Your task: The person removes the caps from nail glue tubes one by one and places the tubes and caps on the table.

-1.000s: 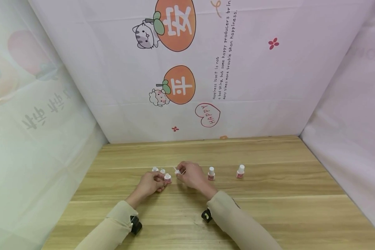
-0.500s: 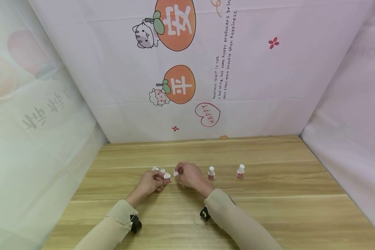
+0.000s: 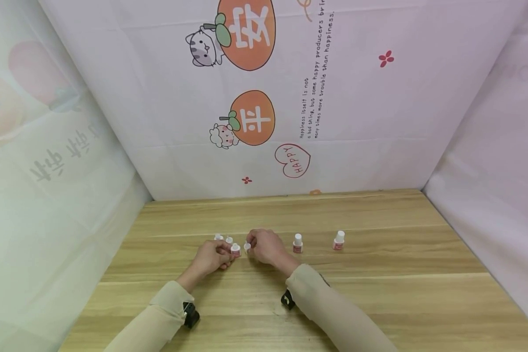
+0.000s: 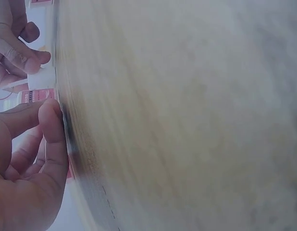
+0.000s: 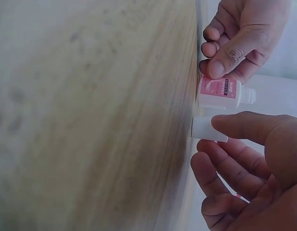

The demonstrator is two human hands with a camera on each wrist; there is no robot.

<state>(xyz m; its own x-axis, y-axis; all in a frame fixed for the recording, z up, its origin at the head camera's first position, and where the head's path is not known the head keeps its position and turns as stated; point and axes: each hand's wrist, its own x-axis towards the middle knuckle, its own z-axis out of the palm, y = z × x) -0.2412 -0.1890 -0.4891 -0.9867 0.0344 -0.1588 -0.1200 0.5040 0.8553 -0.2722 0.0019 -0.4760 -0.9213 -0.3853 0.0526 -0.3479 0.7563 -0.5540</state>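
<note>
From my station I see the wood-grained table [image 3: 369,278] carrying everything. Of the two hands, the left hand [image 3: 212,256] has its thumb and fingers curled in a close pinch; the right hand [image 3: 267,247] pinches too, its thumb against its fingers with only a cap's width between. To their right, well apart, stand two bottles with their tops on, one nearer [image 3: 297,244] and one farther [image 3: 339,241].

The uncapped bottle [image 5: 220,93] stands upright on the table in my left pinch, its bare neck clear of the fingers. I judge it light and fairly stiff, with smooth sides that could slide under dry fingertips. I'd hold it low on the pink label, lightly: a hard squeeze might push the contents out, and a knock could tip it.

Smallest is the white cap [image 5: 204,129], just beside the bottle, at the tabletop, in my right pinch. I expect it to be almost weightless and rigid, easily flicked away, so I'd take it by opposite side walls.
</note>
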